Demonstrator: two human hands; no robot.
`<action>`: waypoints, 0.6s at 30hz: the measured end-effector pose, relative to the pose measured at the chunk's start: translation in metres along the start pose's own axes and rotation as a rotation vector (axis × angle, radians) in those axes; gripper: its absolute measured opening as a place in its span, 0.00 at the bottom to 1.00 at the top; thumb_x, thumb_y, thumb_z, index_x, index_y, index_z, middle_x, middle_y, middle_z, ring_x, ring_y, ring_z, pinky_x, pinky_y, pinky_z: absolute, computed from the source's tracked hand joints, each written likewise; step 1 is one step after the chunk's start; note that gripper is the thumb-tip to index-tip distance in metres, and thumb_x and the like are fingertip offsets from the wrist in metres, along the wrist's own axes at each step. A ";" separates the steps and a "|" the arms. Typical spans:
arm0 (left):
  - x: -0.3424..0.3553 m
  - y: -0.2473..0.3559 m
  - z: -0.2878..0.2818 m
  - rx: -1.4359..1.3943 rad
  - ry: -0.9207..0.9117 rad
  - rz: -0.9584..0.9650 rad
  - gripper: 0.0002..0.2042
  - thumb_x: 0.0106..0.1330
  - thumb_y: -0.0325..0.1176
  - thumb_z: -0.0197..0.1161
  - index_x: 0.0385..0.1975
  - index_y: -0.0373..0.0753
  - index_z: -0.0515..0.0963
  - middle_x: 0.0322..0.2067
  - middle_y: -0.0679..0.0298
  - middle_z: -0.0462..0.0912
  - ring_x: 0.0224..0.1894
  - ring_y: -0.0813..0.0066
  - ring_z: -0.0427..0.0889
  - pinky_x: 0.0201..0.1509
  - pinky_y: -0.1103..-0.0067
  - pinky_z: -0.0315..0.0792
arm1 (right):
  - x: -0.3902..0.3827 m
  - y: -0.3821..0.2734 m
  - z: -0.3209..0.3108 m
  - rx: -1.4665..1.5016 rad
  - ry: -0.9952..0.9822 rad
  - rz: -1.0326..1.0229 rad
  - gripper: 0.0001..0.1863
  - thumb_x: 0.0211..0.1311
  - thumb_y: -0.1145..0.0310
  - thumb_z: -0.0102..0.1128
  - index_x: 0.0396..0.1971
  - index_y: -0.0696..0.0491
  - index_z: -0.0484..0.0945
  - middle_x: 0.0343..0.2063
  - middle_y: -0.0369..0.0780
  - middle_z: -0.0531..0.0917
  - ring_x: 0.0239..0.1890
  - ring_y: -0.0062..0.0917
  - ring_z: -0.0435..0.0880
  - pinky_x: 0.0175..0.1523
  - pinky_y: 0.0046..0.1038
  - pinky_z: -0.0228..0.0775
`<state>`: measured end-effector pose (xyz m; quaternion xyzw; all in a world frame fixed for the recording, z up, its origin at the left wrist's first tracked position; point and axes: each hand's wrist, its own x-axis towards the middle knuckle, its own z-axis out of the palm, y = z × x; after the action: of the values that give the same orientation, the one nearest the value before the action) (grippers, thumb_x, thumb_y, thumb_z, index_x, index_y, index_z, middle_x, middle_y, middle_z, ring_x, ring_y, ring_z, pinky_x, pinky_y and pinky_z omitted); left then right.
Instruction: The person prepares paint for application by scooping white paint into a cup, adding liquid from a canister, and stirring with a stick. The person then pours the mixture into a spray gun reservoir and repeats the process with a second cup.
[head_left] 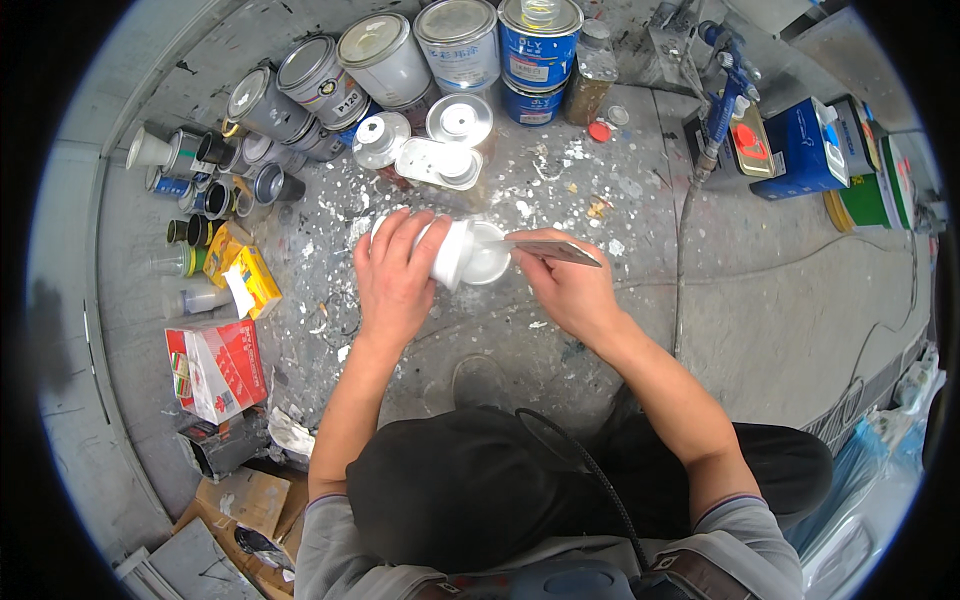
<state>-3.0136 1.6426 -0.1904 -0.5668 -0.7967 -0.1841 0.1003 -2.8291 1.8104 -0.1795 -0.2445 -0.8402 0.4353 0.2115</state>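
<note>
In my left hand (392, 285), a white plastic cup (455, 252) is tipped over toward the right, the fingers wrapped round its side. Just right of its mouth is a second, round white container (489, 267), partly hidden behind the cup. My right hand (572, 290) pinches a flat, thin tool like a scraper (562, 250). Its pale end reaches left to the mouth of the tipped cup. A white-lidded can (440, 163) and round silver-lidded cans (460, 118) stand just beyond my hands.
Large paint cans (375, 55) line the back, with blue cans (540, 50) at their right. A blue spray gun (728, 95) hangs near rectangular tins (805, 150). Cups (278, 183), a yellow box (242, 270) and a red-white box (215, 368) stand left. A hose (683, 235) crosses the spattered floor.
</note>
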 end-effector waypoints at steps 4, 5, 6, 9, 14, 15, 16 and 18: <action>-0.002 -0.002 0.001 0.019 0.006 0.006 0.37 0.49 0.19 0.71 0.65 0.52 0.79 0.62 0.69 0.80 0.69 0.61 0.74 0.69 0.54 0.63 | 0.000 0.000 0.000 0.003 -0.004 -0.016 0.09 0.71 0.74 0.69 0.47 0.55 0.90 0.41 0.41 0.91 0.34 0.27 0.89 0.41 0.27 0.80; -0.002 -0.002 0.001 0.022 0.007 0.005 0.37 0.49 0.20 0.71 0.64 0.52 0.79 0.62 0.69 0.80 0.69 0.61 0.74 0.69 0.55 0.63 | 0.000 0.000 0.000 0.002 -0.007 -0.023 0.09 0.70 0.74 0.69 0.47 0.55 0.90 0.41 0.41 0.91 0.34 0.27 0.89 0.41 0.27 0.80; -0.003 -0.002 0.001 0.023 0.001 0.001 0.36 0.49 0.20 0.71 0.64 0.52 0.79 0.62 0.69 0.80 0.69 0.61 0.74 0.69 0.55 0.63 | 0.000 0.000 0.000 -0.004 -0.010 -0.023 0.09 0.70 0.74 0.69 0.47 0.56 0.90 0.41 0.41 0.91 0.34 0.27 0.89 0.41 0.27 0.80; -0.003 -0.002 0.003 0.015 -0.006 -0.009 0.36 0.50 0.20 0.71 0.64 0.52 0.80 0.62 0.69 0.80 0.68 0.61 0.74 0.69 0.55 0.63 | -0.001 -0.002 -0.001 -0.019 -0.014 -0.027 0.09 0.70 0.74 0.69 0.48 0.56 0.90 0.41 0.41 0.91 0.33 0.27 0.89 0.41 0.27 0.80; -0.009 -0.004 0.010 -0.002 0.008 -0.017 0.36 0.50 0.19 0.70 0.64 0.52 0.79 0.61 0.69 0.80 0.68 0.61 0.75 0.69 0.55 0.63 | -0.002 0.000 0.000 -0.010 -0.011 -0.042 0.09 0.70 0.74 0.69 0.47 0.55 0.90 0.41 0.41 0.91 0.34 0.28 0.89 0.41 0.28 0.80; -0.009 -0.004 0.011 -0.016 0.002 -0.030 0.37 0.49 0.19 0.71 0.65 0.51 0.79 0.61 0.68 0.80 0.68 0.61 0.75 0.69 0.55 0.63 | -0.002 0.000 0.000 -0.016 -0.012 -0.042 0.09 0.70 0.74 0.69 0.47 0.55 0.90 0.41 0.41 0.91 0.34 0.29 0.89 0.41 0.28 0.80; -0.009 -0.004 0.011 -0.029 -0.003 -0.043 0.38 0.49 0.19 0.71 0.65 0.51 0.78 0.62 0.68 0.80 0.69 0.60 0.74 0.69 0.55 0.64 | -0.002 0.000 -0.001 -0.021 -0.013 -0.043 0.09 0.70 0.74 0.70 0.47 0.55 0.90 0.41 0.41 0.91 0.35 0.29 0.90 0.41 0.28 0.80; -0.010 -0.006 0.013 -0.115 -0.022 -0.107 0.39 0.48 0.18 0.72 0.66 0.50 0.77 0.62 0.65 0.80 0.69 0.57 0.75 0.70 0.56 0.66 | -0.003 -0.002 -0.003 -0.033 -0.018 -0.048 0.09 0.70 0.74 0.70 0.47 0.55 0.90 0.41 0.42 0.91 0.35 0.30 0.90 0.42 0.28 0.80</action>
<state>-3.0150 1.6381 -0.2069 -0.5302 -0.8151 -0.2283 0.0489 -2.8259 1.8097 -0.1765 -0.2236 -0.8548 0.4185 0.2102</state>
